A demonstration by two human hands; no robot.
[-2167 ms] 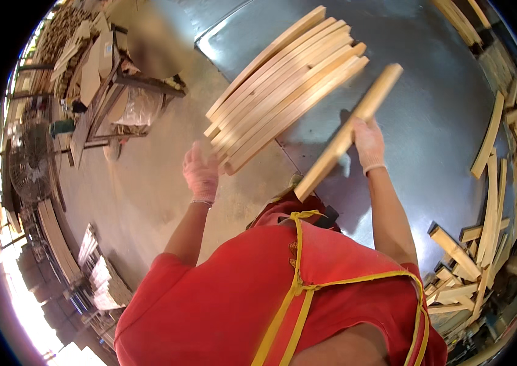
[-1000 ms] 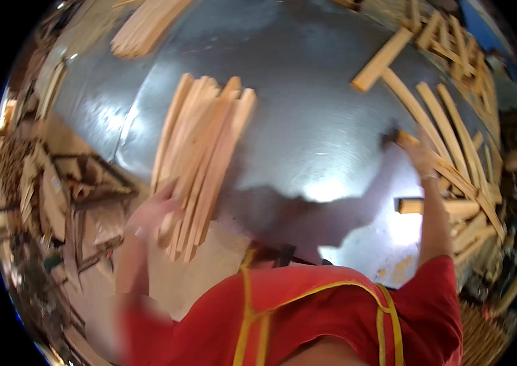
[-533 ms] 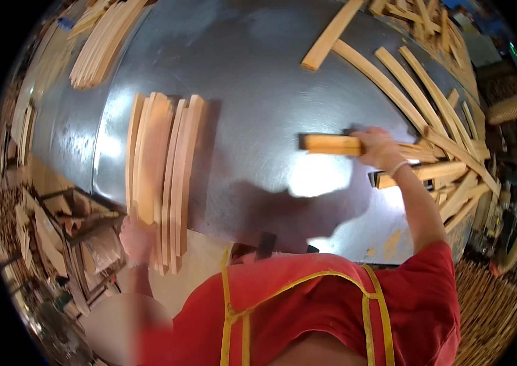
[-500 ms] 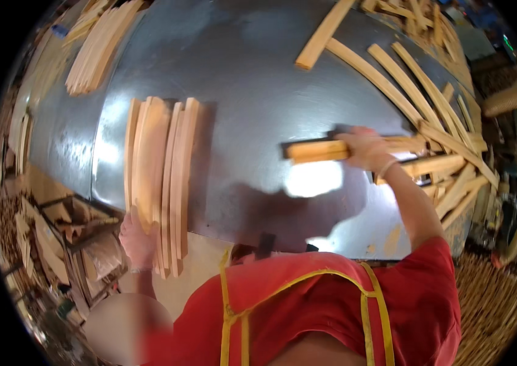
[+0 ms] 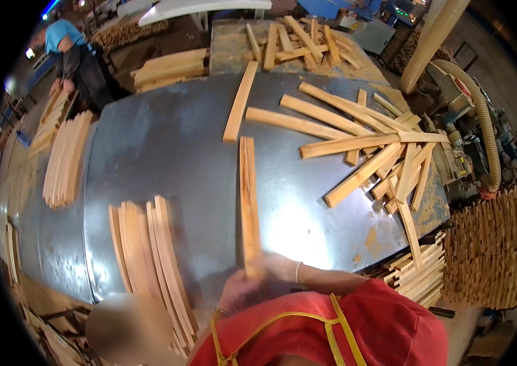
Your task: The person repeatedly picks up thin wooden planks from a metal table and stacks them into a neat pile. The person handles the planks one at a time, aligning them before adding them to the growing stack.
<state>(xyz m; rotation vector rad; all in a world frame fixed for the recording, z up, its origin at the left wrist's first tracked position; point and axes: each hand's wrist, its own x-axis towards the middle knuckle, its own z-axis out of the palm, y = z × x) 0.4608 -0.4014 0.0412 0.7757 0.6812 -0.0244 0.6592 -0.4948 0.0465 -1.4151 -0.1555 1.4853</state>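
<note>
A long wooden strip (image 5: 247, 195) points away from me over the dark metal tabletop (image 5: 203, 146). Its near end is between my hands, just in front of my red apron. My left hand (image 5: 239, 291) is closed around that end from the left. My right hand (image 5: 278, 267) meets it from the right, fingers closed on it though blurred by motion. To the left, a row of pale wooden strips (image 5: 139, 244) lies side by side, with a narrow gap within the row. A single strip (image 5: 241, 100) lies flat beyond the held one.
A loose pile of strips (image 5: 392, 143) covers the table's right side. Another row (image 5: 66, 158) lies far left, near a co-worker in a blue shirt (image 5: 66, 46). More strips (image 5: 304, 46) are heaped at the back. A ribbed hose (image 5: 484, 116) and stacked wood (image 5: 493, 244) stand right.
My right hand has come from the right-hand pile to my front, bringing a strip that now points away from me. My left hand has left the row and joined it. My view has shifted.
</note>
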